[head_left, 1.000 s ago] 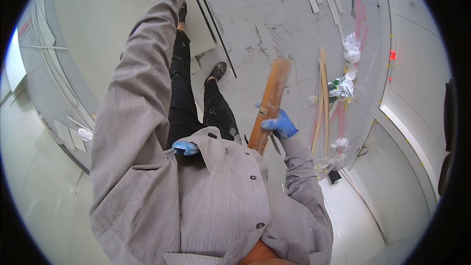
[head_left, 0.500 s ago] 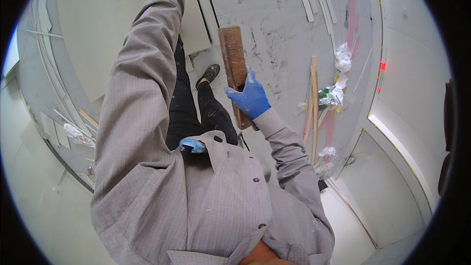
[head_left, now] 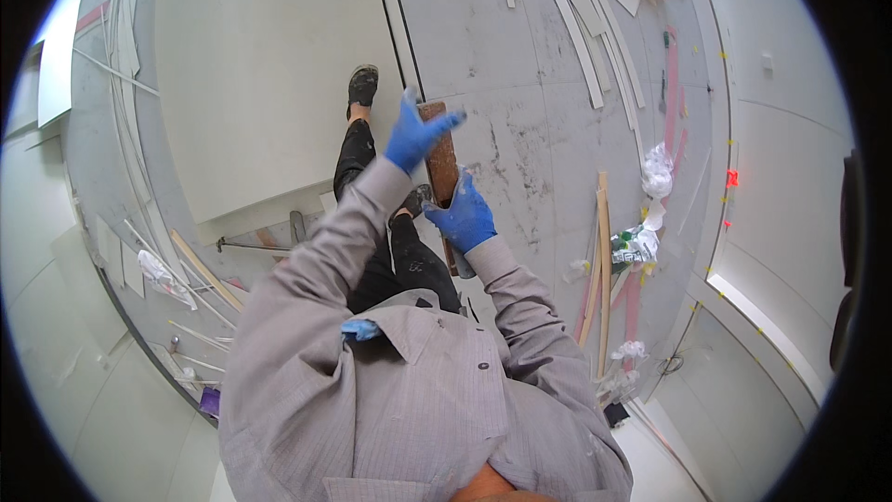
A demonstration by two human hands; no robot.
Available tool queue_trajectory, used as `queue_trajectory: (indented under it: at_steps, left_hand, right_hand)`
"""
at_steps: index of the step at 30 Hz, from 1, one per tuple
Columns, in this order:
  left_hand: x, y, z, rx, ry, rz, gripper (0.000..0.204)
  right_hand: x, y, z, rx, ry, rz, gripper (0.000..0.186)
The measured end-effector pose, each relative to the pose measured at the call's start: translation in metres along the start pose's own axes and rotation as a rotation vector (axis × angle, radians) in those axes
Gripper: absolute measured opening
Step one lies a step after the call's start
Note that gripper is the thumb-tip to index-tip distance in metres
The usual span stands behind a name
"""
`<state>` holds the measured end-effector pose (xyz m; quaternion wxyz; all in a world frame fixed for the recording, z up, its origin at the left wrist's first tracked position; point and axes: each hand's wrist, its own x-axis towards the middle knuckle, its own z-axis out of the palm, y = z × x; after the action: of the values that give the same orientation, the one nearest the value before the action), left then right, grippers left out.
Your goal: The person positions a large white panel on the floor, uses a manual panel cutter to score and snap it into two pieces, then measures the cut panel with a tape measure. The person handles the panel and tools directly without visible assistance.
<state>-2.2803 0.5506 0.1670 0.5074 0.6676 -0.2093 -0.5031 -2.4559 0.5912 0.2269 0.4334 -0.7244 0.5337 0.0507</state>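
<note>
My right hand (head_left: 462, 214), in a stained blue glove, is closed round a worn brown wooden block tool (head_left: 440, 158) held upright in the picture, with a dark opening along it. My left hand (head_left: 413, 135), also blue-gloved, is at the tool's upper end with thumb and fingers spread apart; whether it touches the wood I cannot tell. Below my hands are my black trousers and shoes (head_left: 362, 84). A large white panel (head_left: 242, 74) lies on the grey floor beside a long dark strip (head_left: 400, 28).
Loose white strips (head_left: 581, 23) lie at upper right. Pale wooden battens (head_left: 604, 242), crumpled white plastic (head_left: 657, 172) and pink tape (head_left: 672, 93) are on the floor to my right. More strips and scraps (head_left: 163, 274) lie at left. Pale walls (head_left: 771, 177) run along both sides, a red marker (head_left: 732, 178) at right.
My left hand has come down from the upper edge to the wooden tool. The tool, still in my right hand, has turned more upright. My view shows more floor ahead.
</note>
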Motion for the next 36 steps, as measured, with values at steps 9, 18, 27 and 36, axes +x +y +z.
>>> queue_trajectory:
  at_steps: [9,18,27,36]
  left_hand:
    - [-0.026,-0.024,0.030,0.011,0.178,-0.040,0.081]
    - [-0.018,-0.037,0.036,-0.009,0.213,0.032,0.060]
    - [-0.022,-0.026,0.029,0.021,0.237,0.064,0.058]
    - [-0.016,-0.018,0.015,-0.052,0.219,-0.032,0.073]
  right_hand:
    - [-0.010,0.028,-0.010,0.405,-0.073,-0.184,0.085]
    - [-0.016,0.107,0.000,1.066,-0.363,-0.030,0.075]
    - [-0.034,0.073,-0.013,0.460,-0.263,-0.384,0.112]
    - [-0.008,0.038,0.032,1.062,-0.095,-0.104,0.064]
